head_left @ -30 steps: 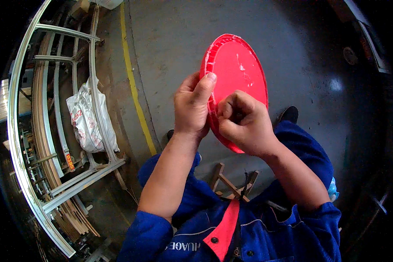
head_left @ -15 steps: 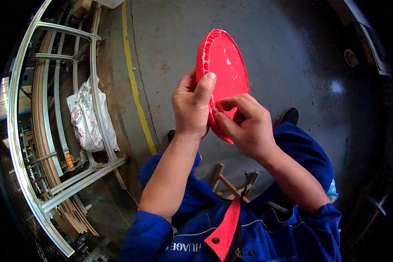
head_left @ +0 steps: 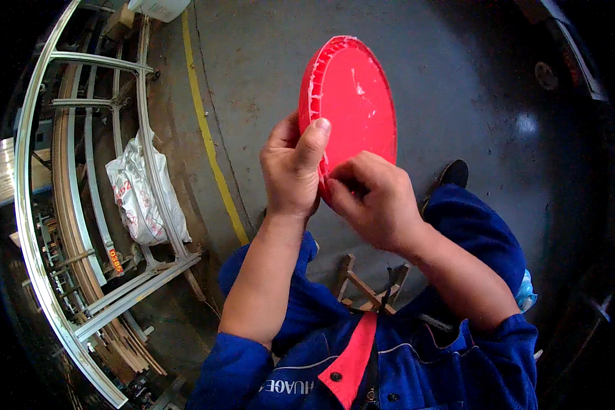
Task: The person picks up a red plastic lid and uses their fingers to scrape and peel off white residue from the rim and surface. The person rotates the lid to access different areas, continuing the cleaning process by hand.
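A: Where do we have the red, round, plastic-looking lid [head_left: 369,126]?

B: We have it raised over the smooth grey floor [head_left: 266,61], tilted steeply, with its recessed face showing to us.

A: And how do our hands sit on it?

B: Our bare left hand [head_left: 292,171] grips the lid's left rim: the thumb presses on the front, and the other fingers go behind, mostly out of sight. Our bare right hand [head_left: 383,198] is at the lid's lower edge, its fingers curled and the tips drawn in against the rim. Whether they pinch the rim or some loose bit there, we cannot tell.

A: What could go wrong for us?

B: Only the left hand plainly bears the lid, so a hard tug from the right could twist it loose and drop it. The whitish, streaky residue [head_left: 313,89] along the lid's left rim may be slick and let our thumb slide. Too much force at one spot might also crack the rim or nick a fingertip.

A: What lies around the lid?

B: Well to its left, beyond the yellow painted line [head_left: 205,123], a crumpled white plastic sack [head_left: 135,198] rests by a pale metal frame [head_left: 102,61]. Below the lid, between our blue-trousered legs [head_left: 482,236], is a brown wooden slatted piece [head_left: 346,273]; a falling lid could strike it.
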Demonstrator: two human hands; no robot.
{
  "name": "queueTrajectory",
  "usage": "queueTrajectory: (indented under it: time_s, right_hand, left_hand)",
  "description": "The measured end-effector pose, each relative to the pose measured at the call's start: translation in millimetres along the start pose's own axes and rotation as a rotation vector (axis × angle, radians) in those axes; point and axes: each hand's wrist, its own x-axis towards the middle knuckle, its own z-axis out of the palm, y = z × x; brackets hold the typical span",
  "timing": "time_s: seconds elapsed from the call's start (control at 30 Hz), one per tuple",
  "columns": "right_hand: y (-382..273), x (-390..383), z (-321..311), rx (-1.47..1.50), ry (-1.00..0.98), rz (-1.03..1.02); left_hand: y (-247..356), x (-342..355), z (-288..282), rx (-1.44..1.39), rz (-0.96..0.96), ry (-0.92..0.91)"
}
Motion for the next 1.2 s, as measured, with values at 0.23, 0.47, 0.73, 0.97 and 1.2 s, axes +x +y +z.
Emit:
queueTrajectory:
  time_s: [0.23, 0.47, 0.73, 0.97, 1.2]
  right_hand:
    - [-3, 1, -11, 0.494, -0.177, 0.344]
    - [-7, 1, -13, 0.57, -0.218, 0.363]
    - [-6, -3, -13, 0.665, -0.213, 0.388]
    - [-8, -7, -12, 0.682, -0.216, 0.355]
    - [-5, -10, -18, 0.913, -0.225, 0.509]
  left_hand:
    - [6, 2, 0, -0.087, -0.041, -0.116]
    - [11, 1, 2, -0.118, -0.074, -0.133]
    - [12, 2, 2, -0.075, -0.064, -0.158]
    - [9, 5, -2, -0.112, -0.105, -0.164]
    - [6, 3, -1, -0.093, -0.092, -0.18]
